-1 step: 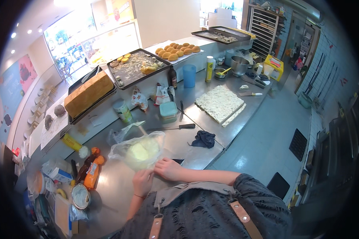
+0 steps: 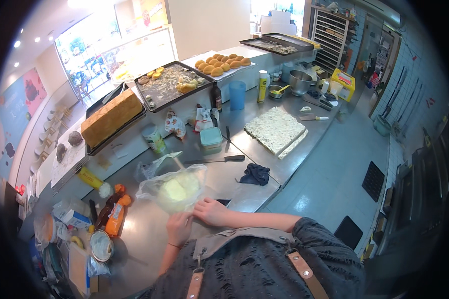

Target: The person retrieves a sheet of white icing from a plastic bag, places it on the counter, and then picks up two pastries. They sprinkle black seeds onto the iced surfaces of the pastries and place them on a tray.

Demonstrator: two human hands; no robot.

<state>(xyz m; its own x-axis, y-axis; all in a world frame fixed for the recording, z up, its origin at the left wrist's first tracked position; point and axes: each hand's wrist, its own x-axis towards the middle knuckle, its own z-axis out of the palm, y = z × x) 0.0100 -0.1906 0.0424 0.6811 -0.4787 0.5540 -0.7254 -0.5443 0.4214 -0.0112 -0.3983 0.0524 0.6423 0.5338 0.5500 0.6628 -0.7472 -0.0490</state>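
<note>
A thin, clear plastic bag (image 2: 197,177) lies spread on the steel worktop before me, around a pale yellow, soft-looking mass (image 2: 179,188). At its near edge, my left hand (image 2: 179,226) has its fingers closed on the plastic. Right beside it, my right hand (image 2: 209,211) bends its fingers over the same edge, closed on the bag too. The fingertips of both hands are partly hidden. Just beyond the bag lies a long knife with a black handle (image 2: 234,158). A crumpled dark cloth (image 2: 254,174) is to the right of it.
A large white-topped slab (image 2: 274,128) lies on the worktop (image 2: 254,199) at right. Orange piping bags (image 2: 115,219) and a white tub (image 2: 101,245) stand left. On the back ledge are a long loaf (image 2: 112,117), a baking tray (image 2: 159,89) and several buns (image 2: 222,64).
</note>
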